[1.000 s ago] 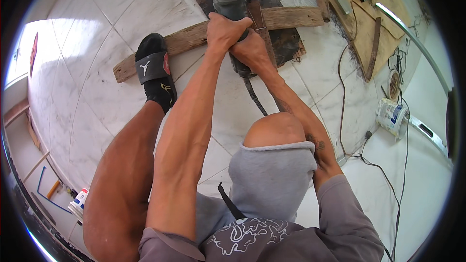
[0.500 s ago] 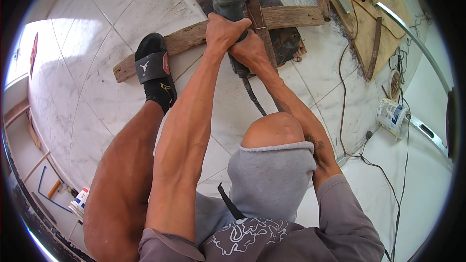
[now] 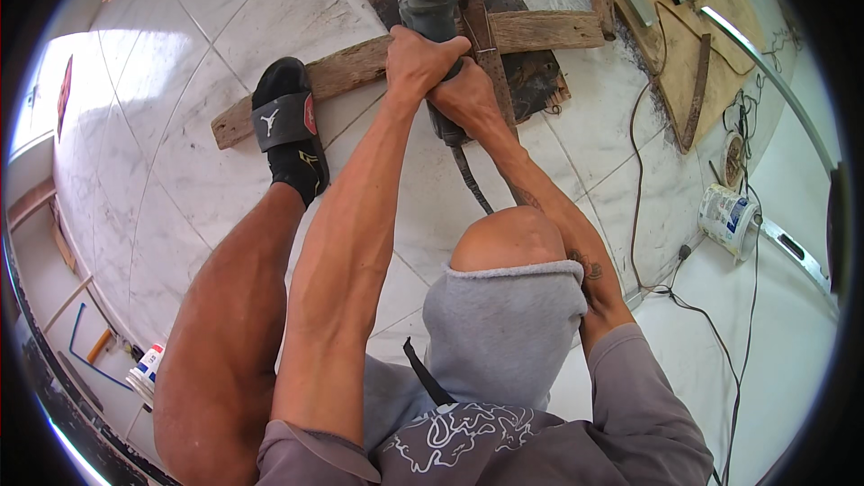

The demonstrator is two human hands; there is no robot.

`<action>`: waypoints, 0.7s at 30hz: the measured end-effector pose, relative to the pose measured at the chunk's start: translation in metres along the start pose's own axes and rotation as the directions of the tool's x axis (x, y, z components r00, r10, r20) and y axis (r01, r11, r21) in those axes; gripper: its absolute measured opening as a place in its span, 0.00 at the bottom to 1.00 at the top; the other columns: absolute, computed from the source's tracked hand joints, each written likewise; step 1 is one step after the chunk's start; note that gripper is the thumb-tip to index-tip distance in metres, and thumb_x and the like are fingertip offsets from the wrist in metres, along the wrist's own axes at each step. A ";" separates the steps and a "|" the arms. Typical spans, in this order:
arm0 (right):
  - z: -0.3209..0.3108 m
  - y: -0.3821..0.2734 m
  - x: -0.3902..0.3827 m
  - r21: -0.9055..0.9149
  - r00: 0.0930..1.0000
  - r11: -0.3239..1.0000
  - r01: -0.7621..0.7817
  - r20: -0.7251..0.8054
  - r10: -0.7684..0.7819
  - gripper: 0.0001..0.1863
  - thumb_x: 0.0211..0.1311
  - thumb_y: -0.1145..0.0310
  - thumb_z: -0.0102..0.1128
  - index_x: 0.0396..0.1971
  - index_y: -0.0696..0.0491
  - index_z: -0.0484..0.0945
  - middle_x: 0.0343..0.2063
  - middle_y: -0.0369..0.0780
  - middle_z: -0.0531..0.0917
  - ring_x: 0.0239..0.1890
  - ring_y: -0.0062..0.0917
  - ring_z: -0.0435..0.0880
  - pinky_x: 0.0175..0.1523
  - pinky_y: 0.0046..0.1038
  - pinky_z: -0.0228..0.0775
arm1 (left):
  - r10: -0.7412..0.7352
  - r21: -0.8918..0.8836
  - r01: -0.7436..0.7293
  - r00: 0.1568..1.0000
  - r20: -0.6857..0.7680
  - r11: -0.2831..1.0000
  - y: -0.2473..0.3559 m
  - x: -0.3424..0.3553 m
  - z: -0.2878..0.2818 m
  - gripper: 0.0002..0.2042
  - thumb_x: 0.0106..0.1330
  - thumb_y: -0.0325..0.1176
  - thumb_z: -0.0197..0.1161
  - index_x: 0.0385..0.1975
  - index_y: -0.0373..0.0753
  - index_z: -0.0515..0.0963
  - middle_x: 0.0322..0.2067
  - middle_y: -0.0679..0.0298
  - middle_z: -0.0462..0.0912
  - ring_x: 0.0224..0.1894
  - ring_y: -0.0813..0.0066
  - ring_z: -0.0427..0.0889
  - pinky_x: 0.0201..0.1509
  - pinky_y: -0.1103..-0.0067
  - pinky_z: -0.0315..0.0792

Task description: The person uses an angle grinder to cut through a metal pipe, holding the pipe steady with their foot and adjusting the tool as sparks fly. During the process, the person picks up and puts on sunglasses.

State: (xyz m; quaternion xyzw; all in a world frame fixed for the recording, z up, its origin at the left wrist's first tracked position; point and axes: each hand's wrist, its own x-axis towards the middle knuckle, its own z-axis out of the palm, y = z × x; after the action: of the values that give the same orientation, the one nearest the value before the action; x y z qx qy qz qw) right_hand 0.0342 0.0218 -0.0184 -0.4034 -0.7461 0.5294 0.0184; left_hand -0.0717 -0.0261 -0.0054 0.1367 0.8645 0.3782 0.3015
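Note:
Both of my hands grip the dark grey body of a power tool that looks like an angle grinder (image 3: 429, 13). My left hand (image 3: 421, 61) wraps it from the left, and my right hand (image 3: 466, 94) closes round it just below. Its power cord (image 3: 468, 178) trails toward my knee. Sparks fly near its far end, but the cutting part is hidden. Beside the tool lies a rusty metal bar (image 3: 486, 52), crossing a weathered wooden beam (image 3: 346, 69). Under them is a dark, stained board (image 3: 531, 81).
My left foot in a black slide sandal (image 3: 286, 117) rests by the beam on the tiled floor (image 3: 193, 189). Right of me are a wooden panel (image 3: 670, 63) with metal strips, a white bucket (image 3: 727, 220), a spirit level (image 3: 795, 252) and loose cables (image 3: 637, 162).
The view has shifted slightly. Sparks now show farther left above the floor. Both hands keep their hold on the grinder, with almost no movement.

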 end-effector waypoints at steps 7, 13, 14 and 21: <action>-0.002 -0.002 -0.002 0.002 1.000 1.000 -0.019 0.012 0.019 0.29 0.48 0.55 0.72 0.45 0.61 0.80 0.39 0.51 0.86 0.44 0.38 0.87 0.49 0.33 0.75 | -0.007 0.015 0.007 1.000 -0.016 1.000 0.001 0.000 0.001 0.49 0.41 0.54 0.76 0.52 0.16 0.65 0.48 0.35 0.80 0.52 0.43 0.82 0.56 0.64 0.77; -0.001 -0.001 -0.001 -0.023 1.000 1.000 -0.010 -0.010 0.010 0.27 0.49 0.54 0.71 0.42 0.62 0.81 0.37 0.52 0.87 0.44 0.41 0.87 0.48 0.34 0.75 | -0.013 0.016 0.013 1.000 -0.002 1.000 0.000 0.003 0.002 0.49 0.41 0.54 0.76 0.52 0.16 0.65 0.48 0.35 0.80 0.52 0.43 0.82 0.56 0.64 0.76; -0.002 -0.004 -0.002 -0.022 1.000 1.000 -0.009 -0.007 0.009 0.27 0.49 0.54 0.71 0.42 0.62 0.81 0.37 0.52 0.87 0.44 0.41 0.87 0.48 0.34 0.75 | -0.021 0.023 0.020 1.000 0.004 1.000 -0.001 0.003 0.001 0.49 0.41 0.54 0.76 0.52 0.16 0.65 0.48 0.35 0.80 0.52 0.43 0.82 0.57 0.64 0.76; -0.004 -0.004 -0.004 -0.011 1.000 1.000 -0.012 0.008 0.012 0.28 0.49 0.54 0.70 0.42 0.62 0.80 0.37 0.52 0.87 0.44 0.41 0.87 0.48 0.35 0.75 | -0.027 0.028 0.027 1.000 0.001 0.999 0.002 0.000 0.001 0.48 0.41 0.54 0.76 0.52 0.16 0.65 0.47 0.35 0.80 0.52 0.44 0.82 0.57 0.65 0.76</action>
State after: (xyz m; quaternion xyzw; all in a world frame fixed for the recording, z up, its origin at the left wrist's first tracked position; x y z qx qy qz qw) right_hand 0.0361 0.0224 -0.0116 -0.4059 -0.7466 0.5271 0.0101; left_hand -0.0708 -0.0241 -0.0048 0.1294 0.8713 0.3616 0.3055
